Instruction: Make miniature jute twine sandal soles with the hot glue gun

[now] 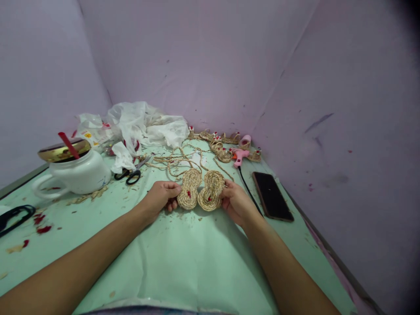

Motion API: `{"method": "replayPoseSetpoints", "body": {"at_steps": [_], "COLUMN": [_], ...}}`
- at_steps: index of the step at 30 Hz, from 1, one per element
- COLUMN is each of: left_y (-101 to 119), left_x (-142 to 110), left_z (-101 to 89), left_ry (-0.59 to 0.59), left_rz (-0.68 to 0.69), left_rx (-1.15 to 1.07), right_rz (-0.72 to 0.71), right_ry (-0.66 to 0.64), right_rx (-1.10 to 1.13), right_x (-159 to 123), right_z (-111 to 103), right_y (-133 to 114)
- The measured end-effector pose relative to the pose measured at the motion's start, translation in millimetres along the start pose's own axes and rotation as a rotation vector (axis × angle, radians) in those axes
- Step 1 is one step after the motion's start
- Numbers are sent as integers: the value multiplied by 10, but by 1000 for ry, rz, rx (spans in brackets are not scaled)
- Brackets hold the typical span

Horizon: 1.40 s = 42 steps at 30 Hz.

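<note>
Two coiled straw-rope soles, shaped like small figure-eights with a red mark on each, are held side by side above the green table. My left hand [166,195] pinches the outer edge of the left woven sole [189,189]. On the other side, my right hand [236,201] grips the outer edge of the right woven sole [211,190]. A long strand of braided rope [173,161] lies in loose loops just behind the soles. The fingertips behind the soles are partly hidden.
Black-handled scissors [134,175] and a white mug [83,173] with a gold lid lie left. Behind are crumpled plastic bags [147,124]. A pink glue gun [240,157], its cord, small woven pieces [221,153] and a phone [272,196] are at right. Walls enclose the table.
</note>
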<state>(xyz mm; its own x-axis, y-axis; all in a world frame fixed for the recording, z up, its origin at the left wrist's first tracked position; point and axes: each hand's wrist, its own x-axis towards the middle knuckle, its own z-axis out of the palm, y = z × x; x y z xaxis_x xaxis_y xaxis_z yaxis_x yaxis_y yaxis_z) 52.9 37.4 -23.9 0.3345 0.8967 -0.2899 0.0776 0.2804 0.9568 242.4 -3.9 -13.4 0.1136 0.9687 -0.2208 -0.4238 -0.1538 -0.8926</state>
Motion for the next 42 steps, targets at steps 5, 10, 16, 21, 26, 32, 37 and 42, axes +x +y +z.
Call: {"method": "replayPoseSetpoints", "body": {"at_steps": [5,10,16,21,26,32,37,42], "left_y": [-13,-20,-3,-21,-35,-48,-59,-59], "left_x": [9,18,4,23,42,50,58,64], "left_z": [-6,-8,0,-5,3,12,7,15], "left_ry": [-10,-18,-10,3,52,101,150,182], "left_rz": [2,4,7,9,4,-2,13,41], "left_rx": [6,18,33,49,47,34,20,9], "right_rz": [4,10,2,6,5,7,13,13], "right_ry": [-10,-11,-16,-15,-16,-18,-19,-25], "right_rx": [-1,-6,-17,-22,-17,-18,-14,-15], "right_x": [5,7,-6,-3,-5,-18,-24,-19], "right_z": [-8,-9,6,12,10,21,32,25], "right_y": [16,21,20,31,32,23,24,37]}}
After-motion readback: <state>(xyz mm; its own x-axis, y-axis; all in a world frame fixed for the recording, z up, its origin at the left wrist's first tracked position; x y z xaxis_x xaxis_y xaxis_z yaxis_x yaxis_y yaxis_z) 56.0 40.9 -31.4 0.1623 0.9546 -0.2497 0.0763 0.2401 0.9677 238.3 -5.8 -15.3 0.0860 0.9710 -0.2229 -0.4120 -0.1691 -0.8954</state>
